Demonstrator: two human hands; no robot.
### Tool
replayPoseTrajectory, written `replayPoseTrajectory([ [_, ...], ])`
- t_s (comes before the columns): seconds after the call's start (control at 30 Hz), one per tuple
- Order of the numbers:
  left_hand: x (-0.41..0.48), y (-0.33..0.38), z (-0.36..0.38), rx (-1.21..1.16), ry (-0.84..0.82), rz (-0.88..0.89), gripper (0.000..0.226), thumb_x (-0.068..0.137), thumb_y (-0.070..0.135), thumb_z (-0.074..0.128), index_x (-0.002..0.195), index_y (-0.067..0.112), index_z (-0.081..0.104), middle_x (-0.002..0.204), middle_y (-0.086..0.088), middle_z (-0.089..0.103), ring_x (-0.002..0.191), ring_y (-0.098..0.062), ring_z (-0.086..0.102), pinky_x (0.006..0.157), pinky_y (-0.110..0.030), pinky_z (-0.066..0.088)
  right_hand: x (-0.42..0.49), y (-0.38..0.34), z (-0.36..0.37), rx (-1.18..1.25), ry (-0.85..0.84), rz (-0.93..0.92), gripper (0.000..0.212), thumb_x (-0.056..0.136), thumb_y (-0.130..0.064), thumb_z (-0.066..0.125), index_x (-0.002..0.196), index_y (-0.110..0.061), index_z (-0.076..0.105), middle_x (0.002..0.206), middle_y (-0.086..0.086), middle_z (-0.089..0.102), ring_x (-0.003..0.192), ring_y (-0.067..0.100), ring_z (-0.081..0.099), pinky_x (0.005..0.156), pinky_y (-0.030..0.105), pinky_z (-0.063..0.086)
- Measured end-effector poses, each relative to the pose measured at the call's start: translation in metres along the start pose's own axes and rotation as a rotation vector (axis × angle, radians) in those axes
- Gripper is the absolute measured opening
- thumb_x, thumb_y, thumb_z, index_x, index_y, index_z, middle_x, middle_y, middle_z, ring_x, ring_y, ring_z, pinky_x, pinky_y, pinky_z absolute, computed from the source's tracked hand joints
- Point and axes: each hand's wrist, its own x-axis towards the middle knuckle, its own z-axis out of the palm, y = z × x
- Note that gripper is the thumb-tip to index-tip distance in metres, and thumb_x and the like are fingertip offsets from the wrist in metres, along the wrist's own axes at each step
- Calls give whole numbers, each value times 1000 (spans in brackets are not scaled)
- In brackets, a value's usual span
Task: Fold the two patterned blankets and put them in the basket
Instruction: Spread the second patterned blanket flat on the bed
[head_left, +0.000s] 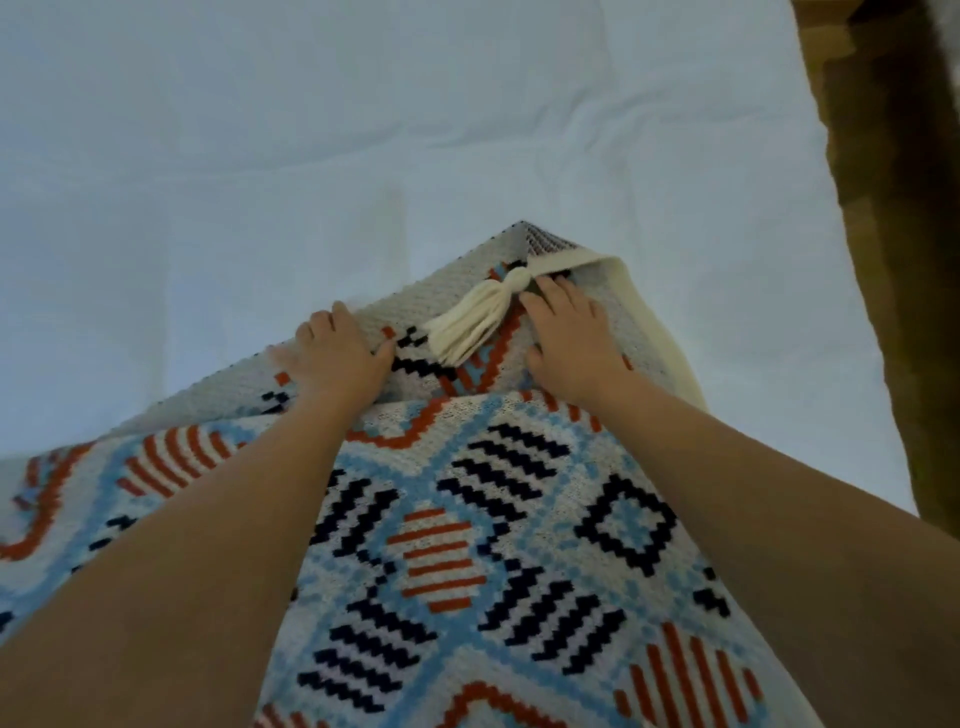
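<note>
A knitted patterned blanket (467, 545) in light blue, orange, black and cream lies over the white bed, reaching from the bottom edge to a pointed corner near the middle. A cream tassel (475, 319) hangs on that corner, where the blanket's grey underside is folded over. My left hand (337, 353) lies flat on the fold's left edge, fingers spread over the fabric. My right hand (569, 338) rests palm down just right of the tassel, fingertips at the cream border (644, 322). Only one blanket is in view, and no basket.
White bed sheet (363, 156) fills the far and left parts of the view, lightly creased. The bed's right edge runs diagonally, with brown wooden floor (893, 234) beyond it.
</note>
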Motion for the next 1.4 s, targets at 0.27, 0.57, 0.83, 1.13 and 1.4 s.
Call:
replayPoseTrajectory([
  [0.27, 9, -69, -4, 148, -36, -75, 63, 77, 58, 48, 124, 15, 46, 127, -12, 47, 123, -34, 38, 107, -65, 14, 48, -62, -3, -207, -62, -277, 87, 83, 0, 49, 148, -24, -4, 158, 5, -8, 144, 31, -10, 113, 56, 5],
  [0.57, 12, -101, -7, 123, -136, -96, 37, 80, 39, 52, 109, 16, 49, 100, -6, 54, 106, -29, 48, 105, -58, 19, 67, -136, 23, -277, -279, -367, 76, 88, -35, 52, 147, -19, 7, 147, 10, 32, 137, 29, 25, 110, 61, 5],
  [0.83, 73, -70, -71, 38, 295, -16, 33, 84, 3, 50, 117, 9, 47, 114, -16, 50, 105, -35, 49, 89, -47, 36, 111, -122, -17, -191, 213, -45, 30, 81, 0, 47, 109, -11, 48, 104, 12, 58, 100, 32, 49, 80, 41, 31],
  [1.13, 18, -28, -2, -25, 113, 265, 62, 97, 48, 19, 148, 20, -3, 158, -6, -2, 145, -26, -4, 112, -55, 0, 60, -89, 25, -266, 85, -209, 66, 95, -50, 20, 145, -24, -15, 156, 5, -16, 143, 30, -14, 107, 51, -17],
  [1.4, -35, 25, 64, -103, 87, 381, 76, 82, 71, 1, 144, 32, -16, 155, -3, -20, 139, -24, -26, 104, -50, -23, 70, 5, 0, -525, 138, 15, 57, 98, -38, 23, 148, -24, 1, 158, 10, -9, 144, 34, -9, 111, 58, -6],
])
